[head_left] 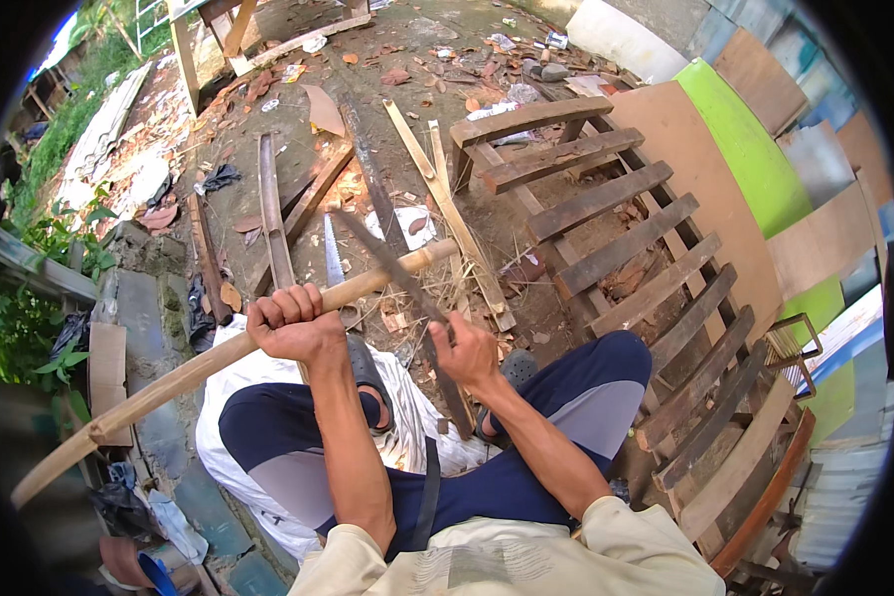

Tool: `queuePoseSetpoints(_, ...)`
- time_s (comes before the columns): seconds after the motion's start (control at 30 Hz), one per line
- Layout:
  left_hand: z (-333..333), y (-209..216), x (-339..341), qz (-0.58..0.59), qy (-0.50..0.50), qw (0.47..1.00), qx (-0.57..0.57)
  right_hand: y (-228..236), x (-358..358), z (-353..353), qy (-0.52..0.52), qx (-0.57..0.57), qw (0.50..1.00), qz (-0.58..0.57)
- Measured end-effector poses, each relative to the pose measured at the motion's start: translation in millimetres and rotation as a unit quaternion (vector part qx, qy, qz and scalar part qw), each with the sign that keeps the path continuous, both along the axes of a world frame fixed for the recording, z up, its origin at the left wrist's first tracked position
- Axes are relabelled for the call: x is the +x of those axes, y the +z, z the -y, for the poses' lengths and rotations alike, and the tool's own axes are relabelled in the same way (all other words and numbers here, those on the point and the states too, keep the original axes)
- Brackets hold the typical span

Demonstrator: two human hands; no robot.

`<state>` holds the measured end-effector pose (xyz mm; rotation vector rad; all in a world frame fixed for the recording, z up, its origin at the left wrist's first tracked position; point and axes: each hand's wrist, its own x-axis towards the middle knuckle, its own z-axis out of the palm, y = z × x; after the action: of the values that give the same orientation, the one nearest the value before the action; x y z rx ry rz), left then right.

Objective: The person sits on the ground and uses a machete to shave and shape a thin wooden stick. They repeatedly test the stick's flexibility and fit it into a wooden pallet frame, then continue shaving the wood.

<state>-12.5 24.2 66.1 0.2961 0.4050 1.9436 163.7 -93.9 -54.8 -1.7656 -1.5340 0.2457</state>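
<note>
My left hand point(290, 323) is wrapped round a long pale bamboo pole point(174, 385), which slants from the lower left up to a cut end right of centre. My right hand point(465, 353) is closed on a long, dark, flat blade like a machete point(377, 243); its handle is hidden in my fist. The blade crosses the pole near the pole's far end; whether they touch I cannot tell. Beyond my left hand lies a handsaw point(334, 253), its blade showing. A dark narrow plank point(375, 179) runs along the ground beneath the tool.
A slatted wooden frame point(606, 223) stands close on my right. Split bamboo strips point(442, 214), shavings and a grooved wooden length point(273, 204) lie ahead. A low block wall point(154, 333) borders my left. White sacking point(258, 417) lies under my legs.
</note>
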Motion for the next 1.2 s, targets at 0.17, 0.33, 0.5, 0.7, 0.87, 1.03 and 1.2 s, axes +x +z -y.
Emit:
queuePoseSetpoints(0.17, 1.2, -2.2, -14.8, -0.038, -0.085, 0.986, 0.137, -8.8, 26.9, -10.4, -0.084, -0.133, 0.982, -0.104)
queuePoseSetpoints(0.33, 0.9, 1.0, -13.0, -0.049, -0.191, 0.951, 0.239, 24.7, -3.6, 9.5, -0.004, 0.025, 0.999, -0.031)
queuePoseSetpoints(0.5, 9.4, 11.2, -23.6, -0.077, -0.189, 0.944, 0.258, 19.0, 22.8, 3.0, -0.087, -0.140, 0.981, -0.099)
queuePoseSetpoints(0.7, 9.1, 12.7, -24.0, -0.098, -0.225, 0.930, 0.273, 34.4, 1.0, 14.2, 0.002, -0.058, 0.995, -0.079)
queuePoseSetpoints(0.87, 6.2, 17.9, -32.5, -0.105, -0.266, 0.904, 0.317, -20.5, 57.3, -6.2, -0.165, -0.223, 0.909, -0.311)
queuePoseSetpoints(1.03, 6.7, 17.5, -28.9, -0.054, -0.322, 0.894, 0.308, 18.8, 50.9, -1.0, -0.046, -0.136, 0.804, -0.577)
queuePoseSetpoints(1.2, 4.9, 10.2, -36.1, -0.026, -0.339, 0.901, 0.271, 17.9, 50.1, 6.5, 0.059, -0.113, 0.710, -0.693)
